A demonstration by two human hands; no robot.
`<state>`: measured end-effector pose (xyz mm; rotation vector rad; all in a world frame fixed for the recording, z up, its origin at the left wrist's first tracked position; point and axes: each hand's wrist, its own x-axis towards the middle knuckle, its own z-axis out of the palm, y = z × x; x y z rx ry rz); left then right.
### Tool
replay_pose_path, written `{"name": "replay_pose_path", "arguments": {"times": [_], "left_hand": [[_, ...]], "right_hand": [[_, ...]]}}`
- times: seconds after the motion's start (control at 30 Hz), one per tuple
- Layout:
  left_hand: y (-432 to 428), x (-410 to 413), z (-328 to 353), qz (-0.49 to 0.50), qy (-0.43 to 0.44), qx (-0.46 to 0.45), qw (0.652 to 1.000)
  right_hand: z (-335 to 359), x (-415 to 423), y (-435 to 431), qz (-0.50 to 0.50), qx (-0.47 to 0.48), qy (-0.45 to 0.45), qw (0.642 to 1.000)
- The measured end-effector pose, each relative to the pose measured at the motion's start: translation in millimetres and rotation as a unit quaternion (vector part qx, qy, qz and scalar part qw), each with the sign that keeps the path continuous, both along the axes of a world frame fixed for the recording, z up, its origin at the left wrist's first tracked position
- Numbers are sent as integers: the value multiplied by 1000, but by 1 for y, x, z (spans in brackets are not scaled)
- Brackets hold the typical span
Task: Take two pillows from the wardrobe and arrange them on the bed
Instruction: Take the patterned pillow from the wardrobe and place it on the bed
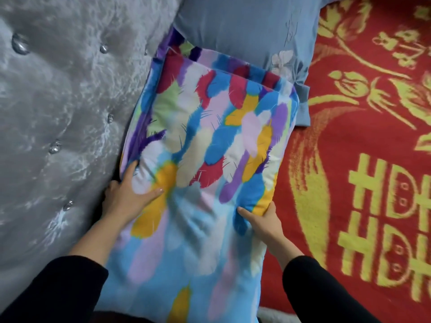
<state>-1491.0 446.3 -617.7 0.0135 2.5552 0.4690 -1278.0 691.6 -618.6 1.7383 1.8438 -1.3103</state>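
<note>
A pillow with a bright feather print (210,141) lies lengthwise on the bed beside the headboard. A second layer of the same print shows under its far end. My left hand (126,192) grips its left edge, thumb on top, against the headboard. My right hand (263,217) grips its right edge, thumb on top and fingers wrapped under. A grey-blue pillow (251,31) with a pale flower pattern lies at the far end, touching the feather pillow. Both sleeves are black.
A grey tufted headboard (58,101) with crystal buttons runs along the left. A red bedspread (361,136) with yellow patterns covers the bed to the right of the pillows.
</note>
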Motion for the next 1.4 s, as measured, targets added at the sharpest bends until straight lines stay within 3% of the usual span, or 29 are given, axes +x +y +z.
{"name": "replay_pose_path", "arguments": {"times": [0.2,0.37,0.57,0.73,1.0,1.2,1.4], "left_hand": [[-16,9,2,4,-1,-16,1000],[-10,43,9,15,-4,-52,999],[8,113,42,-14,22,-8,1000],[18,196,82,12,54,47,997],[9,394,166,154,142,39,977],[-18,545,219,212,233,23,949],[-56,675,250,288,245,-9,926]], "right_hand": [[2,1,-3,17,-40,-42,998],[11,2,-19,96,17,-92,991],[51,11,-36,255,68,6,965],[91,45,-46,386,113,73,913],[166,171,-67,584,153,157,782],[219,275,-104,712,179,200,649],[246,375,-160,809,201,227,503]]}}
